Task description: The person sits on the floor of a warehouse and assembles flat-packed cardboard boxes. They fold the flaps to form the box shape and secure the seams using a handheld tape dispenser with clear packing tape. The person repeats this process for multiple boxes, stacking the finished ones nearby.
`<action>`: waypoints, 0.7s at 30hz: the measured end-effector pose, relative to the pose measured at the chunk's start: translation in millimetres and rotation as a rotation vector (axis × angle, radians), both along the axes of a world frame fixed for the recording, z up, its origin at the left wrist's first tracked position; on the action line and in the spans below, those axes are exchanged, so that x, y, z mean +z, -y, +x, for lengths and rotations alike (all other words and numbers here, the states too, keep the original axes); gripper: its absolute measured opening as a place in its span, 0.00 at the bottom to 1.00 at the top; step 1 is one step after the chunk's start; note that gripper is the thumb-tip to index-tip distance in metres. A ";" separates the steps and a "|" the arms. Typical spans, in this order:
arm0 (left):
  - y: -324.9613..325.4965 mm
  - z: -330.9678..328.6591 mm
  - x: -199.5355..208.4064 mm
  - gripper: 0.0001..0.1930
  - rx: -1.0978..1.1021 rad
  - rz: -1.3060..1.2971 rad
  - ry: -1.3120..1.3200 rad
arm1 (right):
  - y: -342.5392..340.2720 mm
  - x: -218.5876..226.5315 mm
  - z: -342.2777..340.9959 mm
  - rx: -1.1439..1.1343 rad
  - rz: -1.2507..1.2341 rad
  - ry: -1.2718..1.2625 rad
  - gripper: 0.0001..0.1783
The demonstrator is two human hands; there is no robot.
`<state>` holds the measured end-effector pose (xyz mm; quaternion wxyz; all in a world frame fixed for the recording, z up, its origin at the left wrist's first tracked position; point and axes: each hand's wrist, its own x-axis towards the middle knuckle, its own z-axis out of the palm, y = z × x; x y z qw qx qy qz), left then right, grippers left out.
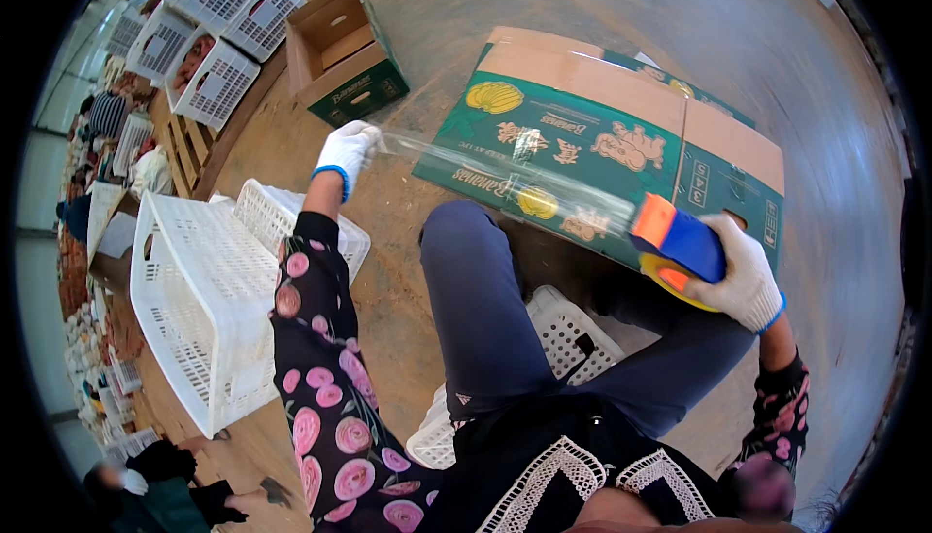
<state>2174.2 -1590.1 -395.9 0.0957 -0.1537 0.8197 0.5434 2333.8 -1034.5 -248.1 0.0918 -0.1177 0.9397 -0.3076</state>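
My right hand [743, 273], in a white glove with a blue cuff, grips a blue and orange tape dispenser [687, 242] over the near right part of a flattened cardboard box. A strip of clear packing tape [515, 179] runs from it across to my left hand [348, 154]. That gloved left hand pinches the tape's free end, out past the box's left edge. The green and brown box [592, 111] lies flat in front of my knees, printed with yellow fruit and a cartoon figure. Whether the tape touches the cardboard, I cannot tell.
An open-topped green and brown box [379, 86] stands at the far left, near stacked white crates [218, 82] on a wooden pallet [189, 149]. White plastic baskets [209, 339] sit beside my left arm. Another person [160, 489] is at the lower left.
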 end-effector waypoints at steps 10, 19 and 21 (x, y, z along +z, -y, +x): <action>40.0 -43.7 -138.7 0.09 -0.153 0.025 0.188 | 5.8 -29.1 -7.2 -0.041 0.106 0.130 0.36; 28.8 -35.3 -235.2 0.09 -0.050 0.071 0.388 | 9.2 -49.1 -18.2 0.012 0.156 0.130 0.40; 3.7 -34.0 -245.2 0.07 0.091 0.346 0.433 | 6.3 -48.2 -16.1 -0.013 0.170 0.155 0.40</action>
